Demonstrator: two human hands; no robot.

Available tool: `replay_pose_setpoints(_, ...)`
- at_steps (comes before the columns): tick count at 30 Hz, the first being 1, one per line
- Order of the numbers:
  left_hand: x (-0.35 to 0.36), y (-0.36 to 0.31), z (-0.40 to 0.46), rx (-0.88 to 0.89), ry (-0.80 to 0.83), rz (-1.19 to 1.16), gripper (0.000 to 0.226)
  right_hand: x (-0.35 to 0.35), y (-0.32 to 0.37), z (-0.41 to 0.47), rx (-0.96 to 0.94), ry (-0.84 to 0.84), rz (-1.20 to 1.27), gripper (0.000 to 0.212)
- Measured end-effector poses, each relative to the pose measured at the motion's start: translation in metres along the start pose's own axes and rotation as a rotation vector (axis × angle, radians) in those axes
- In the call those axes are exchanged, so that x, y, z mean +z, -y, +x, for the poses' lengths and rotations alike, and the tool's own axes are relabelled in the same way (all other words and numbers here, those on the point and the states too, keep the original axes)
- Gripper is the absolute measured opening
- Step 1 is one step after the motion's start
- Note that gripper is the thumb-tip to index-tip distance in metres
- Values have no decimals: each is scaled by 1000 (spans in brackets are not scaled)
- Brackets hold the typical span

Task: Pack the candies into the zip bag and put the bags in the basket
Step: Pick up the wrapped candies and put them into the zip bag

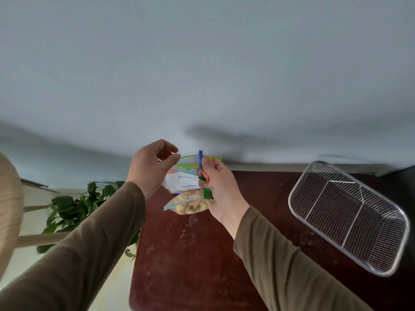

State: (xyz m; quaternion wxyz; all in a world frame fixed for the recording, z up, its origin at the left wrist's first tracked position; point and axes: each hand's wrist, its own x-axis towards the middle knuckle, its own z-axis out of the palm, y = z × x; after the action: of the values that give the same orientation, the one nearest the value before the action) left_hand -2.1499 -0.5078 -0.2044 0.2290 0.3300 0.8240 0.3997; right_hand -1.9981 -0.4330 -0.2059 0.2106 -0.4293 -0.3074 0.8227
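At the lower left of the frame a leafy green plant (74, 205) stands beside the dark red-brown bench (190, 265). Left of centre, the left hand (149, 168), in a brown sleeve, is raised with its fingers (170, 153) curled loosely, apart and holding nothing, just beside the clear zip bag with a green seal strip (186, 162). At centre the right hand (219, 191) has its fingers closed on blue, green and orange wrapped candies (200, 157) at the bag's mouth. Just below lies a clear zip bag of yellowish candies (188, 204) on the bench. At right, well apart, sits the empty silver wire-mesh basket (298, 182).
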Motion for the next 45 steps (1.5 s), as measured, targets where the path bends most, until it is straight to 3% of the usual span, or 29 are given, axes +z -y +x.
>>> replay_pose_setpoints(7,0,7,12,29,21,185,12,12,5,3,57,39,129,27)
replay_pose_setpoints(10,-2,11,14,-37,39,149,8,24,8,4,96,71,171,30)
replay_pose_setpoints(18,0,11,8,-115,21,68,24,55,-2,16,173,163,378,27)
replay_pose_setpoints(25,2,16,4,-97,-52,-19,18,34,-34,12,324,32,344,23)
replay_pose_setpoints(30,9,18,-9,-89,-46,-59,20,34,-38,33,427,-142,438,33)
replay_pose_setpoints(36,17,17,-23,-102,-50,-93,17,39,-42,44,433,-333,425,17)
replay_pose_setpoints(42,23,18,-30,-106,-63,-101,16,43,-46,46,447,-414,405,24)
replay_pose_setpoints(45,24,19,-32,-113,-76,-112,14,42,-44,47,477,-409,403,13)
